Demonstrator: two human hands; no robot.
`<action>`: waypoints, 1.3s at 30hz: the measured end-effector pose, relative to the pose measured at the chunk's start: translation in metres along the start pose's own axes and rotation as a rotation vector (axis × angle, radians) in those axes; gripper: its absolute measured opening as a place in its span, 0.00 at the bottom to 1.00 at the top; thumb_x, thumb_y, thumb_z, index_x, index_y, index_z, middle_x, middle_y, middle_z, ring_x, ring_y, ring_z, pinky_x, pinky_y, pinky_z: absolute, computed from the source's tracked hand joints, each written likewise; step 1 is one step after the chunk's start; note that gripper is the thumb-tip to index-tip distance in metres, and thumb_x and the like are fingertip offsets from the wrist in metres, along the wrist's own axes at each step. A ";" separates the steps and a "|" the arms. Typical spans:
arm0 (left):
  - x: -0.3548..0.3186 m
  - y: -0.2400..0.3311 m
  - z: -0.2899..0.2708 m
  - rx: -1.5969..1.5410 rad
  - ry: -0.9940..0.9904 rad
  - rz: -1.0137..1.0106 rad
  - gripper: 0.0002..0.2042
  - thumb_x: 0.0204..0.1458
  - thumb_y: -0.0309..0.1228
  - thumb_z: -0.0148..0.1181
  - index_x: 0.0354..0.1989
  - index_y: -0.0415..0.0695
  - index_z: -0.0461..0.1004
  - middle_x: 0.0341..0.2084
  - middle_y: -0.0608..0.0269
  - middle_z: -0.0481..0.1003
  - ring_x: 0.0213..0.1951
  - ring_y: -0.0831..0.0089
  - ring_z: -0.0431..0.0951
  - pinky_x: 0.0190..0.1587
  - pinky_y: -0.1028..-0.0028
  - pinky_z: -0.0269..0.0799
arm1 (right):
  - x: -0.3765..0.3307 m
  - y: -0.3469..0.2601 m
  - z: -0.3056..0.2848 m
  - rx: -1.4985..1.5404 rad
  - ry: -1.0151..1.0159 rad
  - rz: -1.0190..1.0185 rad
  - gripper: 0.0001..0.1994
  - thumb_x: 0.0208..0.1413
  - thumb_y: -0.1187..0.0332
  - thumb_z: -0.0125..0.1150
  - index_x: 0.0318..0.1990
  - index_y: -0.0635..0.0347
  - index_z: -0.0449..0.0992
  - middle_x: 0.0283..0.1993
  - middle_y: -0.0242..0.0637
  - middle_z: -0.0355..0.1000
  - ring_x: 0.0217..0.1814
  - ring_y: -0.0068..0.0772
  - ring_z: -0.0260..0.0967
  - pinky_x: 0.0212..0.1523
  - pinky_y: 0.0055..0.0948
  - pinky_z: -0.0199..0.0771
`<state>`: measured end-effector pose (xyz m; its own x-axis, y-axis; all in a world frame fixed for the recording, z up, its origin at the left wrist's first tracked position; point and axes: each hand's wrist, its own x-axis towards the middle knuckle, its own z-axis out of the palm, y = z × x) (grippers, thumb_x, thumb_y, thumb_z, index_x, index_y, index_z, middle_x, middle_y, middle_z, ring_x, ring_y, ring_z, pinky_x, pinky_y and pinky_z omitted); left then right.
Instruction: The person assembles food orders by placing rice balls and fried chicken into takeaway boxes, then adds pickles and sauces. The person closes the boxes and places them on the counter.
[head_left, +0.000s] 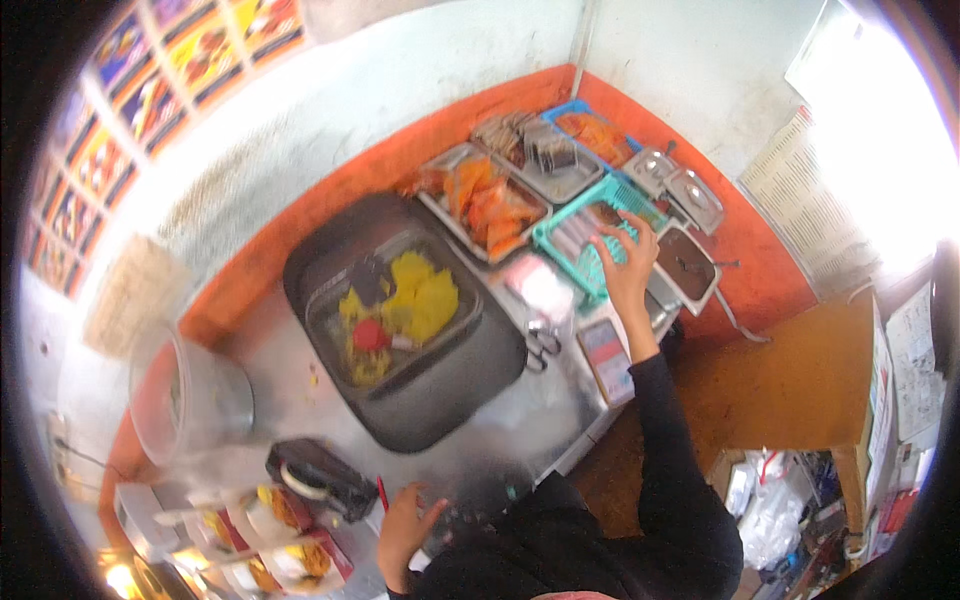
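Observation:
My right hand [632, 268] reaches over a turquoise basket [570, 262], its fingers spread and curved down toward the packets inside. Whether the fingertips touch a packet is hard to make out. Low in the view, my left hand [404, 532] hovers near the counter's front edge, thumb apart from the fingers. A thin red stick-like thing [382, 492] shows right beside its fingers; I see no clear grip on it. Left of that hand lies a black pouch-like thing [320, 478]. Below my right wrist lies a phone-like slab [606, 362] with a lit face.
A large dark pan [440, 410] holds a tray of yellow food with a red-headed utensil [370, 336]. Behind are a tray of orange food [485, 205], metal containers [690, 195] and black scissors [541, 347]. At left stand a clear bucket [190, 395] and several filled paper boxes [270, 520].

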<state>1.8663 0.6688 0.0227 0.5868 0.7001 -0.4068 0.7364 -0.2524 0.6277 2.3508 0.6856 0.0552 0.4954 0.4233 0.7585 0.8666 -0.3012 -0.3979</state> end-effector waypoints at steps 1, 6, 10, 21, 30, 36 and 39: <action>0.013 0.011 0.001 -0.001 0.013 0.010 0.24 0.49 0.45 0.63 0.47 0.39 0.70 0.32 0.54 0.72 0.34 0.58 0.74 0.36 0.65 0.69 | 0.022 0.026 0.024 -0.022 0.003 0.010 0.09 0.48 0.62 0.66 0.38 0.45 0.80 0.51 0.32 0.68 0.55 0.42 0.60 0.56 0.43 0.54; 0.061 0.070 -0.029 -0.215 -0.094 -0.066 0.12 0.55 0.32 0.59 0.43 0.38 0.71 0.35 0.58 0.73 0.33 0.71 0.73 0.37 0.73 0.67 | 0.128 0.173 0.120 -0.453 -0.075 0.185 0.09 0.51 0.63 0.59 0.40 0.45 0.80 0.50 0.38 0.69 0.57 0.45 0.60 0.58 0.49 0.54; 0.059 0.096 -0.073 -0.461 -0.036 -0.144 0.17 0.60 0.35 0.52 0.54 0.41 0.68 0.46 0.59 0.72 0.46 0.67 0.71 0.51 0.69 0.65 | 0.187 0.266 0.175 -0.681 -0.290 0.138 0.12 0.50 0.64 0.56 0.42 0.45 0.80 0.49 0.42 0.70 0.58 0.46 0.61 0.57 0.52 0.56; 0.143 0.150 -0.115 -0.722 0.121 -0.456 0.17 0.62 0.42 0.48 0.52 0.45 0.69 0.30 0.72 0.66 0.25 0.82 0.62 0.28 0.79 0.60 | 0.235 0.368 0.288 -0.984 -0.510 -0.231 0.20 0.55 0.69 0.47 0.54 0.41 0.72 0.53 0.38 0.67 0.57 0.42 0.62 0.56 0.43 0.62; 0.164 0.114 -0.116 -0.591 0.166 -0.241 0.15 0.63 0.39 0.46 0.47 0.39 0.69 0.16 0.70 0.62 0.16 0.84 0.55 0.19 0.79 0.54 | 0.290 0.400 0.264 -0.835 -0.653 -0.407 0.06 0.51 0.70 0.50 0.33 0.55 0.74 0.35 0.37 0.73 0.47 0.40 0.68 0.48 0.39 0.65; 0.165 0.109 -0.122 -0.573 0.133 -0.305 0.15 0.64 0.40 0.44 0.45 0.40 0.68 0.16 0.71 0.63 0.15 0.84 0.55 0.19 0.80 0.55 | 0.323 0.324 0.199 -0.591 -0.696 -0.482 0.03 0.47 0.70 0.53 0.28 0.57 0.72 0.23 0.39 0.71 0.32 0.45 0.70 0.39 0.39 0.66; 0.168 0.108 -0.125 -0.517 0.101 -0.295 0.15 0.64 0.40 0.41 0.44 0.40 0.68 0.15 0.71 0.63 0.13 0.84 0.54 0.18 0.81 0.54 | 0.318 0.307 0.207 -0.677 -0.900 -0.612 0.06 0.50 0.69 0.53 0.34 0.53 0.76 0.28 0.38 0.75 0.33 0.41 0.73 0.44 0.39 0.68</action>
<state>2.0026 0.8427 0.1046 0.3288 0.7573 -0.5642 0.5890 0.3025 0.7494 2.7868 0.9046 0.0675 0.1239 0.9923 0.0035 0.8947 -0.1133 0.4320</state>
